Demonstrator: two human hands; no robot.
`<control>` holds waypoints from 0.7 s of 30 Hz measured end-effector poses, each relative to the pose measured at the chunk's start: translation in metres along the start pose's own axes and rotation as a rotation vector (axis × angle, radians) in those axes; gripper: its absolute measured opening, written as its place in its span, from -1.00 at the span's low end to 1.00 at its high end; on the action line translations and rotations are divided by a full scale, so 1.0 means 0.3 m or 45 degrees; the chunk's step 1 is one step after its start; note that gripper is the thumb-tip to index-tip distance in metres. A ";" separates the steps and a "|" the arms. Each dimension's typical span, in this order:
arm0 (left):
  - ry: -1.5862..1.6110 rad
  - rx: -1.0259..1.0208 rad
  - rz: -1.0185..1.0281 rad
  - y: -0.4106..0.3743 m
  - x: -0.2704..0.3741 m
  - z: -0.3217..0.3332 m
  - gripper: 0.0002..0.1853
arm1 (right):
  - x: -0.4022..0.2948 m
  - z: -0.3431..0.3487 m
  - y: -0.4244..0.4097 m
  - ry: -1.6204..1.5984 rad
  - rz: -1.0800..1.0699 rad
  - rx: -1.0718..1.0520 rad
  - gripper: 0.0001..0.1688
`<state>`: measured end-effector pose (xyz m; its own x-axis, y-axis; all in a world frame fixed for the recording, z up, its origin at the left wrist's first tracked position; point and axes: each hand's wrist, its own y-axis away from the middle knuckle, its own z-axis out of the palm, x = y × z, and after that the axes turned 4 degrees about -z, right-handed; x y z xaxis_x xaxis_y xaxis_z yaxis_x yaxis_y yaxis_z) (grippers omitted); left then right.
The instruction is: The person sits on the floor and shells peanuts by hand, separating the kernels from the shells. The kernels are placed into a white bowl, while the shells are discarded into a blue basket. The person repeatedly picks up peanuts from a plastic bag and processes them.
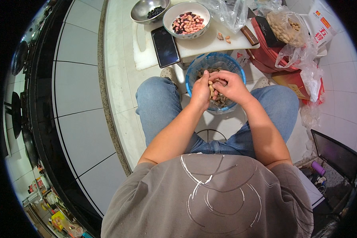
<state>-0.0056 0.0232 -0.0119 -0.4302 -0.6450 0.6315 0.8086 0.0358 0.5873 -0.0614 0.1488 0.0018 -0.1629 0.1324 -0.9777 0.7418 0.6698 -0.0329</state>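
Note:
My left hand (200,91) is cupped around several unshelled peanuts (211,90). The fingers of my right hand (232,88) are bent over that palm and touch the nuts; whether they pinch one is hidden. Both hands are above a blue plastic basket (240,64) lined with a clear bag, standing on the floor between my knees. Brown peanut shells (221,102) lie inside it. Beyond the basket, a white bowl (186,35) holds shelled peanuts (193,24), some pink and some dark purple. A few loose kernels (228,41) rest on the white cutting board (202,47).
A black phone (165,47) lies left of the bowl, near a steel bowl (141,15) with black beans. At the right, a clear bag of unshelled peanuts (281,28) sits atop a red bag (260,58). A brown handle (250,35) lies at the board's right end.

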 end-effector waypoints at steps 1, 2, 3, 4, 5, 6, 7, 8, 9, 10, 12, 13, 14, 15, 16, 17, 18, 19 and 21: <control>-0.003 0.007 -0.006 -0.001 0.000 -0.001 -0.53 | -0.001 0.001 0.001 0.014 0.008 -0.009 -0.78; -0.007 0.015 -0.012 -0.002 -0.001 -0.002 -0.53 | -0.004 0.003 0.001 -0.066 0.047 -0.014 -0.80; -0.009 0.021 -0.018 -0.003 -0.002 -0.003 -0.52 | -0.008 0.007 0.002 -0.144 0.086 -0.019 -0.81; -0.005 0.006 -0.023 -0.004 -0.003 -0.005 -0.52 | -0.013 0.011 0.001 -0.223 0.126 -0.024 -0.82; 0.000 -0.009 -0.028 -0.006 -0.004 -0.010 -0.52 | -0.021 0.012 0.000 -0.184 0.118 0.028 -0.84; 0.004 -0.027 -0.033 -0.004 0.002 -0.005 -0.52 | -0.032 0.011 -0.003 -0.144 0.109 0.082 -0.85; 0.032 -0.065 0.001 0.002 0.007 0.001 -0.53 | -0.038 0.010 -0.004 -0.104 0.100 0.136 -0.85; 0.060 -0.103 0.035 0.009 0.012 0.009 -0.54 | -0.016 0.004 -0.009 -0.217 0.131 0.178 -0.86; 0.088 -0.143 0.069 0.017 0.021 0.020 -0.55 | 0.009 -0.006 -0.020 -0.328 0.162 0.221 -0.86; 0.072 -0.150 0.084 0.021 0.028 0.028 -0.57 | 0.031 -0.012 -0.024 -0.440 0.193 0.265 -0.86; 0.041 -0.159 0.117 0.026 0.037 0.034 -0.61 | 0.052 -0.011 -0.023 -0.607 0.206 0.297 -0.84; 0.066 -0.178 0.106 0.024 0.036 0.028 -0.63 | 0.052 -0.009 -0.026 -0.691 0.213 0.310 -0.84; 0.092 -0.197 0.096 0.020 0.032 0.020 -0.64 | 0.050 -0.007 -0.026 -0.683 0.189 0.311 -0.84; 0.117 -0.218 0.084 0.017 0.029 0.014 -0.66 | 0.048 -0.004 -0.025 -0.674 0.165 0.313 -0.84; 0.128 -0.240 0.059 0.014 0.027 0.009 -0.66 | 0.048 -0.002 -0.024 -0.665 0.140 0.315 -0.84; 0.139 -0.263 0.034 0.013 0.026 0.006 -0.67 | 0.051 -0.003 -0.026 -0.666 0.132 0.292 -0.83; 0.150 -0.286 0.007 0.013 0.025 0.006 -0.67 | 0.055 -0.004 -0.026 -0.667 0.126 0.271 -0.82; 0.129 -0.282 0.010 0.014 0.025 0.007 -0.67 | 0.058 -0.004 -0.026 -0.668 0.119 0.250 -0.81; 0.086 -0.273 0.018 0.020 0.028 0.013 -0.68 | 0.053 -0.005 -0.024 -0.661 0.149 0.274 -0.78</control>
<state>-0.0061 0.0208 -0.0011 -0.3966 -0.6954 0.5993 0.8841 -0.1134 0.4534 -0.0702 0.1472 -0.0133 0.2286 -0.2162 -0.9492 0.8604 0.5010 0.0931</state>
